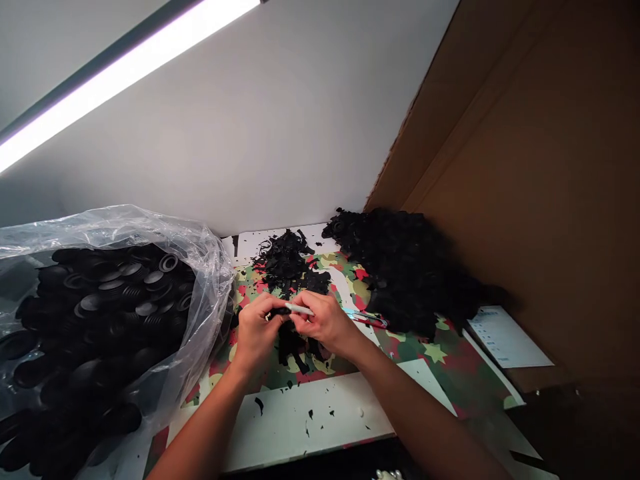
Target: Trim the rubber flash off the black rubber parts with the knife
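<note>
Bare forearms and hands [293,327] (no sleeves, gloves).

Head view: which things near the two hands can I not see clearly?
- The black part between the hands: the left hand and right hand cover most of it; its shape is unclear.
- The white tool: its tip is hidden behind the part and the fingers.
- The scissors: the right hand hides part of them.
- The printed sheet: its text is too small to read.
- The bag of black discs: cut off by the left edge.
</note>
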Tool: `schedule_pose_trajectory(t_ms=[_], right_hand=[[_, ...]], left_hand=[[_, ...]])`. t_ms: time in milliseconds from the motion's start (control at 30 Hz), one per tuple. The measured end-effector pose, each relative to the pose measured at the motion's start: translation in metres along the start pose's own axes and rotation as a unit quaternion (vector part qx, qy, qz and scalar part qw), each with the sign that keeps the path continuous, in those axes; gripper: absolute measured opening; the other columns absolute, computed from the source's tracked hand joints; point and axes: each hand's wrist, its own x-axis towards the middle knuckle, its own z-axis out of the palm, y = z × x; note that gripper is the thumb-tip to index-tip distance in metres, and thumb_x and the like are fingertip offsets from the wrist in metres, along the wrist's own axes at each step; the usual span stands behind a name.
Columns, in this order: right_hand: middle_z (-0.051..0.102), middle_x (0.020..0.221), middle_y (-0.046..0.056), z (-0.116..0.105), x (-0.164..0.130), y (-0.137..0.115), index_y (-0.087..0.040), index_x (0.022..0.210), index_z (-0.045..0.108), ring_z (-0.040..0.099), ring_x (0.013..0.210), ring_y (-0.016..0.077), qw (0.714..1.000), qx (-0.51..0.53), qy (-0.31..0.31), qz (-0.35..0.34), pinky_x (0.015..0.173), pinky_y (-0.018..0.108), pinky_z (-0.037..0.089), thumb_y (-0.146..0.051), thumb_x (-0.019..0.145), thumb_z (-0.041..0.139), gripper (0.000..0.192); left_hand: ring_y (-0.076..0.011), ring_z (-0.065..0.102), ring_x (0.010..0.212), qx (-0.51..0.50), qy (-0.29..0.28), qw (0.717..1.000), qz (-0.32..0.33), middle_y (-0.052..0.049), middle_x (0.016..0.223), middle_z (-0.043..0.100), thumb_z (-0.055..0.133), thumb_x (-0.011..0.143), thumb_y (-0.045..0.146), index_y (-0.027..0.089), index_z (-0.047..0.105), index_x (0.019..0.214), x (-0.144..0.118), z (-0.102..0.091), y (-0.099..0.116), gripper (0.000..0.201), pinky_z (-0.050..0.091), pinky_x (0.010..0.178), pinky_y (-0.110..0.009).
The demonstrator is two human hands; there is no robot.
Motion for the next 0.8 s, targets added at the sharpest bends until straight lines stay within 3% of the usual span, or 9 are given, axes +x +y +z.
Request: schedule_pose_trajectory(t_ms=[133, 267, 333, 500, 667, 800], right_hand=[[0.057, 0.064, -0.004, -0.008, 0.002, 0.005, -0.021, 0.069, 0.054, 0.04, 0.049, 0.0086, 0.993, 0.061, 0.034, 0.091, 0.048, 0.022, 0.034, -0.021, 0.078, 0.059, 0.01], [0.07, 0.081, 0.003, -0.018, 0.005, 0.01, -0.021, 0.068, 0.057, 0.042, 0.051, 0.0095, 0.98, 0.107, 0.101, 0.135, 0.05, 0.024, 0.036, -0.029, 0.078, 0.061, 0.013], [0.07, 0.079, 0.004, -0.02, 0.006, 0.011, -0.021, 0.071, 0.06, 0.044, 0.053, 0.0111, 0.972, 0.136, 0.112, 0.157, 0.051, 0.025, 0.038, -0.033, 0.077, 0.064, 0.014], [0.067, 0.071, 0.001, -0.018, 0.008, 0.011, -0.022, 0.075, 0.063, 0.055, 0.061, 0.0156, 0.955, 0.191, 0.123, 0.192, 0.059, 0.028, 0.046, -0.041, 0.069, 0.076, 0.024], [0.059, 0.06, -0.002, -0.015, 0.007, 0.006, -0.021, 0.068, 0.061, 0.051, 0.056, 0.0139, 0.959, 0.18, 0.108, 0.191, 0.056, 0.027, 0.043, -0.048, 0.079, 0.07, 0.031], [0.064, 0.07, 0.0, -0.01, 0.006, 0.001, -0.021, 0.074, 0.06, 0.049, 0.055, 0.0118, 0.952, 0.21, 0.09, 0.204, 0.052, 0.025, 0.04, -0.048, 0.074, 0.075, 0.031]], left_hand=[[-0.0156, 0.061, 0.065, -0.102, 0.024, 0.991, -0.078, -0.001, 0.069, 0.071, 0.08, 0.065, 0.021, 0.021, 0.081, 0.076, 0.002, -0.002, 0.002, 0.011, 0.048, 0.063, -0.026], [-0.0156, 0.061, 0.066, -0.147, 0.013, 0.983, -0.109, -0.002, 0.07, 0.071, 0.083, 0.061, 0.023, 0.022, 0.082, 0.074, 0.002, -0.001, 0.005, 0.014, 0.047, 0.062, -0.026], [-0.0153, 0.06, 0.065, -0.162, 0.01, 0.98, -0.117, -0.001, 0.069, 0.071, 0.084, 0.06, 0.024, 0.022, 0.082, 0.074, 0.002, 0.0, 0.005, 0.015, 0.047, 0.062, -0.025], [-0.0143, 0.058, 0.065, -0.181, 0.017, 0.975, -0.128, -0.001, 0.067, 0.069, 0.086, 0.059, 0.026, 0.022, 0.083, 0.074, 0.003, -0.001, 0.003, 0.016, 0.046, 0.062, -0.024], [-0.0152, 0.06, 0.066, -0.191, 0.015, 0.972, -0.138, -0.001, 0.069, 0.07, 0.088, 0.059, 0.027, 0.021, 0.082, 0.075, 0.002, 0.0, -0.003, 0.018, 0.047, 0.062, -0.025], [-0.0191, 0.067, 0.076, -0.229, -0.012, 0.961, -0.152, -0.004, 0.081, 0.077, 0.088, 0.061, 0.029, 0.021, 0.082, 0.085, 0.002, 0.001, -0.005, 0.026, 0.052, 0.069, -0.028]])
